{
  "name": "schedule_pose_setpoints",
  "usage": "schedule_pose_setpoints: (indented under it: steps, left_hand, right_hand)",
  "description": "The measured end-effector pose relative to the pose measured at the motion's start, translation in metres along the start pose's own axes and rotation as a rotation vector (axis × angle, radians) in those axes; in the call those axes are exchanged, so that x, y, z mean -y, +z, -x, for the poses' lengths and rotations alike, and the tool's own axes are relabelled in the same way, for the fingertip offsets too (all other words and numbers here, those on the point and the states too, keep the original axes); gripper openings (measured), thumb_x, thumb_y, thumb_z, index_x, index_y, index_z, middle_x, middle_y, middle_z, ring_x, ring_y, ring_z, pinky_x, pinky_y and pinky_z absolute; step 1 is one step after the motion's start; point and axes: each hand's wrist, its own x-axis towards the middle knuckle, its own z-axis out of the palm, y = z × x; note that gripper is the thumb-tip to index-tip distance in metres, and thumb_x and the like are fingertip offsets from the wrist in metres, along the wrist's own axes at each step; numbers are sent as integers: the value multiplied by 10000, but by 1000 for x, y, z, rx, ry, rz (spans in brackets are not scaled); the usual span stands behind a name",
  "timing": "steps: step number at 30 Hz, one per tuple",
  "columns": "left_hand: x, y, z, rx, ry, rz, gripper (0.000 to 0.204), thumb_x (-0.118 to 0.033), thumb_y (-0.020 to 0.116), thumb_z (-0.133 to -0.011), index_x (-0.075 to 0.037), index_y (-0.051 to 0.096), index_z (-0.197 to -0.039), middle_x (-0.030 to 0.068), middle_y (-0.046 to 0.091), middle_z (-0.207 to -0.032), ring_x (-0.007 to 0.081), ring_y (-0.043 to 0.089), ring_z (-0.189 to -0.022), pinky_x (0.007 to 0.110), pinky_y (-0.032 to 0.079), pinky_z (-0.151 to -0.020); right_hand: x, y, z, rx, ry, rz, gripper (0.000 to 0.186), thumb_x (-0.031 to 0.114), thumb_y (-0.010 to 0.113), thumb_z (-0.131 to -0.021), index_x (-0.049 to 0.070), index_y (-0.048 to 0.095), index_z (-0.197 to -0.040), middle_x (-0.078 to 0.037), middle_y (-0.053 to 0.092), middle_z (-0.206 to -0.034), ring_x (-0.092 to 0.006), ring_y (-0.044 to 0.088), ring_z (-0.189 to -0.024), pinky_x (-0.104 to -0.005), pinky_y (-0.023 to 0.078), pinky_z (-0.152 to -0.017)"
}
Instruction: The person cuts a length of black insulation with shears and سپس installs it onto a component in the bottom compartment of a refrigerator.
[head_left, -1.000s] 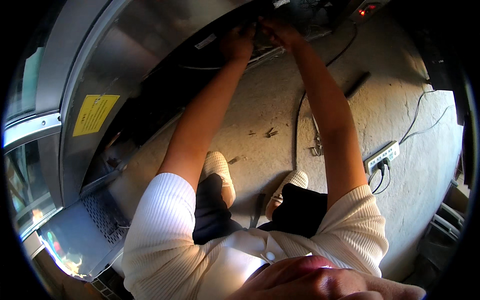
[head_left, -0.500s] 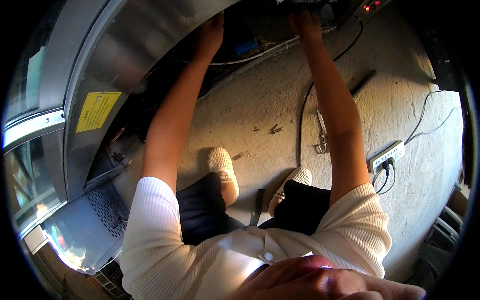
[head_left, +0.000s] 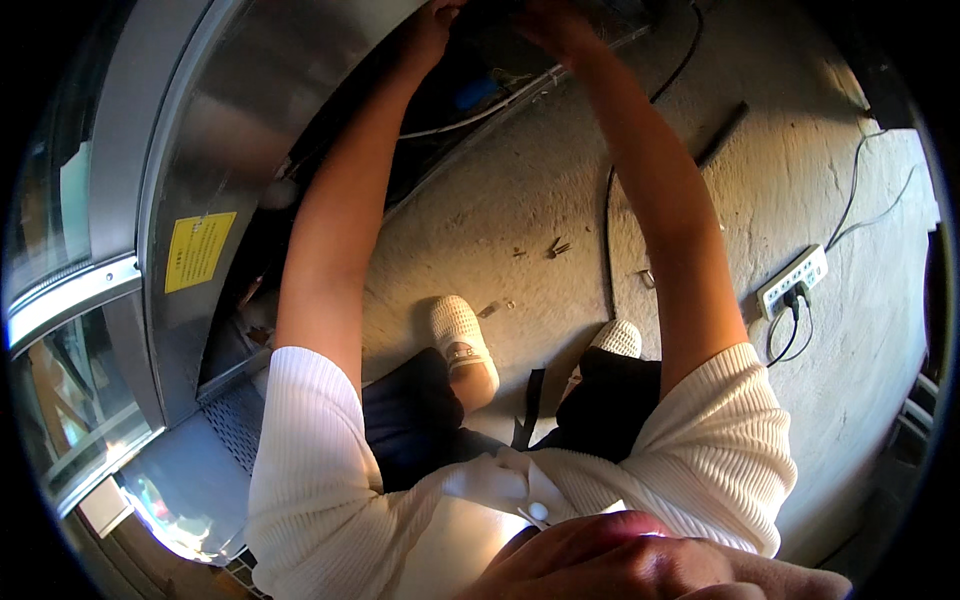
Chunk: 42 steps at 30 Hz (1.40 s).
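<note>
Both my arms reach forward into the dark, low opening of a metal cabinet (head_left: 290,80). My left hand (head_left: 428,35) is at the top edge of the view, beside the cabinet's curved panel. Its fingers are curled together, and what they hold, if anything, is hidden. Farther right, my right hand (head_left: 558,30) reaches into the shadowed opening, its fingers lost in the dark. A small blue part (head_left: 475,94) lies inside the opening between my arms. Near it, a pale cable (head_left: 465,127) runs along the opening's lower edge.
Several small screws (head_left: 559,247) lie on the concrete floor (head_left: 450,230). A black cable (head_left: 608,230) crosses it under my right arm, near a dark bar (head_left: 725,135). At right is a white power strip (head_left: 792,281) with plugs. A yellow label (head_left: 200,251) marks the cabinet.
My right hand has moved left and deeper into the shadow. My left hand has shifted slightly forward and right. The view has turned a little, so the floor things appear shifted.
</note>
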Motion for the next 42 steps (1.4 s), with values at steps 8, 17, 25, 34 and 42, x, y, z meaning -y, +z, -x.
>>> schedule_pose_setpoints:
  steps: [8, 17, 25, 34, 42]
  left_hand:
    - [85, 3, 0, 245, 54, -86, 245, -190, 526, -978, -144, 640, -1189, 135, 648, -1148, 295, 628, -1051, 434, 522, -865]
    - [37, -4, 2, 183, 127, -180, 159, -63, 570, -846, -32, 670, -966, 173, 672, -906, 347, 634, -884, 407, 496, -804]
    - [-6, -14, -12, 132, 107, -164, 175, -50, 565, -834, -21, 682, -961, 186, 677, -911, 351, 641, -884, 417, 501, -782]
    - [-1, -19, -25, 285, 93, -239, 208, -105, 681, -784, -4, 677, -966, 215, 669, -900, 366, 645, -865, 423, 508, -752]
    - [-9, -27, -35, 418, 36, -258, 286, -84, 717, -760, 2, 632, -1020, 165, 676, -874, 297, 658, -831, 404, 514, -747]
  right_hand:
    - [-8, 58, 5, -115, 188, 99, 334, 166, 577, -943, 36, 507, -1243, -148, 570, -1226, -326, 572, -1145, -445, 530, -920]
    - [-26, 21, 1, 92, 121, 67, 373, 188, 612, -930, 6, 514, -1240, -147, 546, -1289, -311, 561, -1178, -441, 492, -967]
    - [-14, 41, 5, 198, 104, 4, 460, 174, 622, -924, 23, 457, -1326, -145, 550, -1305, -315, 568, -1176, -424, 468, -1006]
    - [-17, 47, -3, 122, 157, 0, 452, 183, 589, -949, 12, 436, -1338, -150, 540, -1310, -300, 559, -1186, -439, 461, -1027]
    - [-19, 45, -12, 204, 226, -115, 468, 167, 617, -932, -7, 448, -1332, -163, 516, -1341, -327, 539, -1202, -465, 462, -1026]
